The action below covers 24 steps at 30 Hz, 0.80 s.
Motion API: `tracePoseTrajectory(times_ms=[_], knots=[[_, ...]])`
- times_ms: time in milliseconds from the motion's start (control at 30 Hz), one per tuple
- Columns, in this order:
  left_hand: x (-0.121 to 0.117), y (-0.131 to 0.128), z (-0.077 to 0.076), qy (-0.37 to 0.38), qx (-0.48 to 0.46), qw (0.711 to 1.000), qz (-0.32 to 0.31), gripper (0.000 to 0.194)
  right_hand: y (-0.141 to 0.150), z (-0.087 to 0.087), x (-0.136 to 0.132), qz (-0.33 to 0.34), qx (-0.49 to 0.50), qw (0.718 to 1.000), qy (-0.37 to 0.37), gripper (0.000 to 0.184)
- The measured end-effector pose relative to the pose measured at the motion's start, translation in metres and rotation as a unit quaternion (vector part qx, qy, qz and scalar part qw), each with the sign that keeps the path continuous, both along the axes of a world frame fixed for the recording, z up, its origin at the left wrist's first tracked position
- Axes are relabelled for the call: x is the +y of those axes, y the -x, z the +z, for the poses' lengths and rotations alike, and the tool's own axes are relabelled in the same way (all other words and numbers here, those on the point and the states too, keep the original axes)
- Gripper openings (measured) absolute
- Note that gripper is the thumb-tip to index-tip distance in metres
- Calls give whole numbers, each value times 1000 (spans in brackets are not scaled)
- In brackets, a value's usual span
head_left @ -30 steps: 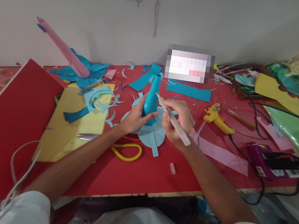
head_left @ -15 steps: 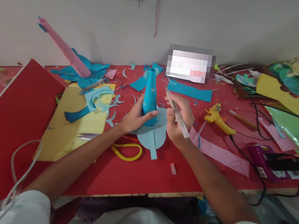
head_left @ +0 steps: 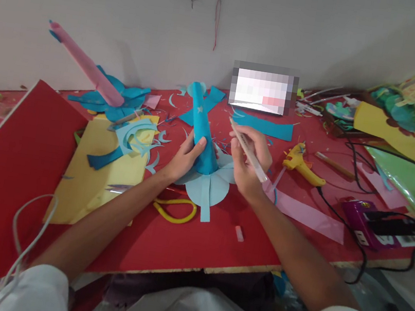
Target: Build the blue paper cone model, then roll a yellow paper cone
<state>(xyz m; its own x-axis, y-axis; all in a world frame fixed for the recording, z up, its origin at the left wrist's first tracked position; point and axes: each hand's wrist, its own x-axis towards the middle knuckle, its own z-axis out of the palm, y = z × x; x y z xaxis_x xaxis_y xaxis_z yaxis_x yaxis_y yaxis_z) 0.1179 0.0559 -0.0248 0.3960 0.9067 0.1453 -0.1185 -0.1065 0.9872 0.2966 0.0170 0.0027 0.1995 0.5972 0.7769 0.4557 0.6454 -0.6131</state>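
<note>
My left hand (head_left: 183, 158) is wrapped around the lower part of a blue paper cone (head_left: 201, 126), which leans to the upper left. The cone sits on a light blue paper disc with a strip (head_left: 208, 189). My right hand (head_left: 249, 162) is closed on a pale glue stick (head_left: 248, 149), held slanting just right of the cone's base. Its tip points up and left, a little apart from the cone.
A yellow glue gun (head_left: 302, 164) lies right of my hands, with a purple power strip (head_left: 371, 224) and black cables further right. Yellow-handled scissors (head_left: 174, 207) lie near the table's front. A yellow sheet (head_left: 98, 181), blue scraps, a pink tube (head_left: 84, 64) and a red board (head_left: 6, 167) fill the left.
The cone has tilted from upright over to the upper left in my left hand. My right hand with the glue stick has shifted slightly up and away from the cone.
</note>
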Motion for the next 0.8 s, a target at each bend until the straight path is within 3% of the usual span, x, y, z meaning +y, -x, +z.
tracePoseTrajectory(times_ms=[233,533,667,800], knots=[[4,2,-10,-20,25,999,-12,66,0,3,-7,54,-22,998,30,14],[0,-3,1,-103,65,992,-42,69,4,13,-13,15,-80,994,-70,15],[0,-2,1,-93,65,993,-37,63,4,13,-15,2,-110,989,-94,12],[-1,-2,1,-76,69,994,-22,62,2,11,-14,0,-103,992,-73,12]])
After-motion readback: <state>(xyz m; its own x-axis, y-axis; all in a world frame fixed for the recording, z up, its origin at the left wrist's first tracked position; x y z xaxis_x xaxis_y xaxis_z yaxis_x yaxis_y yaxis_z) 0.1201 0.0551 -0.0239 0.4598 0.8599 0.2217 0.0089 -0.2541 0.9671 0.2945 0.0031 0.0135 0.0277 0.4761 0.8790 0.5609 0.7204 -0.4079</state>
